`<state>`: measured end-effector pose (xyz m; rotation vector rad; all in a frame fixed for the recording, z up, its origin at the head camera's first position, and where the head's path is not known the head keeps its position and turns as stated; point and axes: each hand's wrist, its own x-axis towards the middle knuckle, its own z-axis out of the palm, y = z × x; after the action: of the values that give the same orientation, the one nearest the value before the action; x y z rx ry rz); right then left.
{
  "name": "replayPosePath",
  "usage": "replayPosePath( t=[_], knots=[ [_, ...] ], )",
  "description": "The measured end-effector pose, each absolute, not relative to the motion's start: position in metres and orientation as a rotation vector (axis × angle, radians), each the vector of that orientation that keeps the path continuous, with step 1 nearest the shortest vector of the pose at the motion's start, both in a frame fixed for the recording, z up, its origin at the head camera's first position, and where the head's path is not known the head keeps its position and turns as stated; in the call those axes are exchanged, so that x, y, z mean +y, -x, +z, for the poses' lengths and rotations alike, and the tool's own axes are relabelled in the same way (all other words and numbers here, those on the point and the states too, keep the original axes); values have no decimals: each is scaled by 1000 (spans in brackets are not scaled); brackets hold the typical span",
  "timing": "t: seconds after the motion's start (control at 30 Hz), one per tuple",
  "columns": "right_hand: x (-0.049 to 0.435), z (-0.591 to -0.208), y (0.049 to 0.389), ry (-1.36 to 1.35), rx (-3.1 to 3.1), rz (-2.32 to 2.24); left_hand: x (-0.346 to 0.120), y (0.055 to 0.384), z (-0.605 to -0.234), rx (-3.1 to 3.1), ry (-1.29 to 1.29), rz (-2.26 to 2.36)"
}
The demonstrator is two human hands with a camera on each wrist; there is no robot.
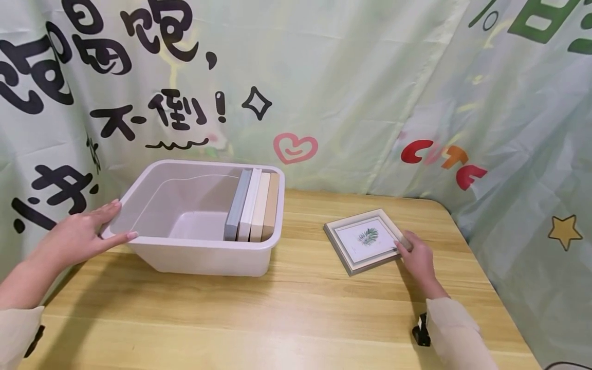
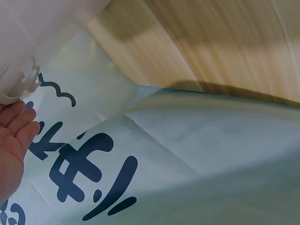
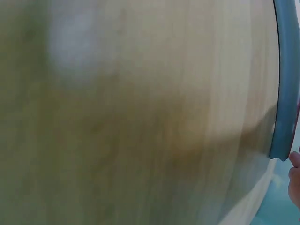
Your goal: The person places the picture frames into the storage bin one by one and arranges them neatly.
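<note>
My left hand (image 1: 83, 231) holds the left end of a pale plastic bin (image 1: 199, 257), thumb along the front rim and fingers at the side rim. In the left wrist view, its fingers (image 2: 21, 119) reach under the rim. Inside the bin, several flat frames stand on edge at the right end: a blue-grey one (image 1: 238, 205), a white one (image 1: 250, 203), a cream one (image 1: 260, 205) and a tan one (image 1: 271, 205). My right hand (image 1: 418, 259) pinches the right side of a picture frame (image 1: 365, 239) with a green leaf print, its thumb on top. Grey edges show along its lower left.
Both bin and frame are at a wooden table (image 1: 287, 313). A printed curtain (image 1: 342, 92) with lettering hangs behind and along both sides. A black device (image 1: 421, 331) sits at the right sleeve (image 1: 455, 329). The bin's left half shows bare floor.
</note>
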<state>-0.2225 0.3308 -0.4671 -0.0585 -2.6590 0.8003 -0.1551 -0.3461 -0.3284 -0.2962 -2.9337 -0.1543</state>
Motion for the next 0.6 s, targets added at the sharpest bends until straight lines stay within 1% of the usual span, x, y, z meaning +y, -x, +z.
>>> replayPosePath(
  t=[0.47,0.6],
  knots=[
    [335,-477,231,377,-2612,981,-346,155,-329,-2965,276,-171],
    [335,-477,236,421,-2628,1028,-347,154,-330,-2955,277,-177]
  ],
)
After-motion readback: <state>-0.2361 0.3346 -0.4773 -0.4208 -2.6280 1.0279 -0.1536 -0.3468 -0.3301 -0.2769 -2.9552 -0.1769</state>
